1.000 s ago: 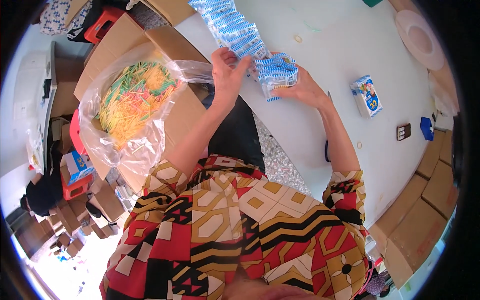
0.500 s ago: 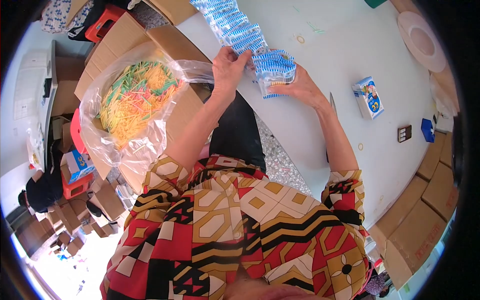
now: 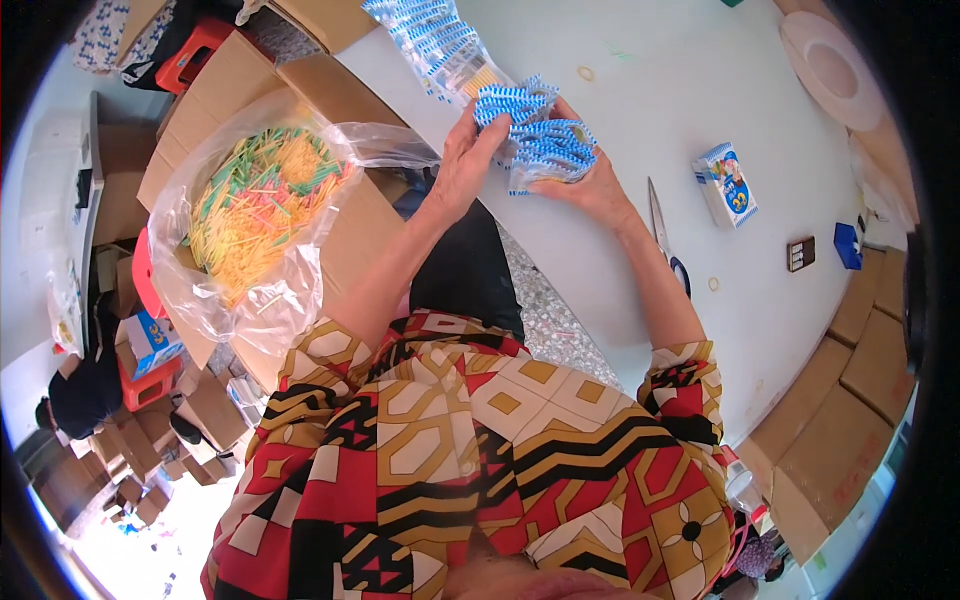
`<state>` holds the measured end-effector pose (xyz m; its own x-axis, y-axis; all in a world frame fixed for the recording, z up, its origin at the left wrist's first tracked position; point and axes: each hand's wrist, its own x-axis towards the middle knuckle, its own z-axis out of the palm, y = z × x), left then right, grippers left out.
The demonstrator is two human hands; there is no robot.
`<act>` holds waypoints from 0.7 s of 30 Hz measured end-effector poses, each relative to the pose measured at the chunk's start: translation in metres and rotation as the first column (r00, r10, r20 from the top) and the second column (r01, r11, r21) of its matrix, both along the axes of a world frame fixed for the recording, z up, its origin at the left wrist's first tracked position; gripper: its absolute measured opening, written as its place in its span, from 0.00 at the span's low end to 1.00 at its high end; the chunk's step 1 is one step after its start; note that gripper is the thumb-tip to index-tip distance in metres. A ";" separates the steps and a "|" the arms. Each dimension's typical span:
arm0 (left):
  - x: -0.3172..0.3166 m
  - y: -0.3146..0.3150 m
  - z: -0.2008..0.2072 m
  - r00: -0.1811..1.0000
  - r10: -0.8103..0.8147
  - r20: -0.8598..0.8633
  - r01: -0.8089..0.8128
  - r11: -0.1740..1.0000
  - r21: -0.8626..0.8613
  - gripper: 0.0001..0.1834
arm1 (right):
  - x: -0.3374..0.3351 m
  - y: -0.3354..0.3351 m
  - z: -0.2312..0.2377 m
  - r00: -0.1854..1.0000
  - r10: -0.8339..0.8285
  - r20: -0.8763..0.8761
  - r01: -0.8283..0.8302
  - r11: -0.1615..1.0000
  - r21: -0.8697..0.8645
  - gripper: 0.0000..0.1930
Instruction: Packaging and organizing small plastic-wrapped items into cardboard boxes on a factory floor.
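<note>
A bunch of small clear packets with blue-and-white striped edges (image 3: 548, 148) is gathered between my two hands above the near edge of the pale table (image 3: 640, 90). My left hand (image 3: 462, 170) is closed on its left side, thumb over the packets. Around the right side wraps my right hand (image 3: 600, 190), its thumb along the lower edge and its fingers partly hidden behind. Beyond them, a row of overlapping packets of the same kind (image 3: 428, 45) lies on the table; yellowish sticks show through the nearest one.
Left of me, an open cardboard box (image 3: 215, 95) holds a clear plastic bag (image 3: 180, 265) of yellow, green and pink sticks (image 3: 265, 205). Scissors (image 3: 658, 222) lie beside my right forearm. Further right are a blue-and-white box (image 3: 727, 187), a brown case (image 3: 801, 254) and cardboard cartons (image 3: 835, 460).
More packets are now bunched between my hands, and a gap has opened between them and the row. My right forearm has shifted, showing more of the scissors.
</note>
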<state>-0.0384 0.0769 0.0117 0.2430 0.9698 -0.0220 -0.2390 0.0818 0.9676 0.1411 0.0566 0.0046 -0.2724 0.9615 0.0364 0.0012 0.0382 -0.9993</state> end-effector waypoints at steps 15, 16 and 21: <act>0.013 -0.017 -0.011 0.978 -0.123 -0.169 0.164 0.954 0.252 0.51 | -0.007 -0.006 -0.005 0.998 -0.031 -0.049 0.034 0.997 0.066 0.56; 0.014 -0.016 -0.010 0.976 -0.096 -0.196 0.148 0.951 0.271 0.49 | -0.006 -0.005 -0.010 0.997 -0.035 0.068 0.025 0.989 0.146 0.55; 0.016 -0.015 -0.003 0.976 -0.067 -0.206 0.126 0.949 0.287 0.45 | -0.009 -0.011 -0.004 0.989 -0.054 0.140 0.027 0.982 0.186 0.50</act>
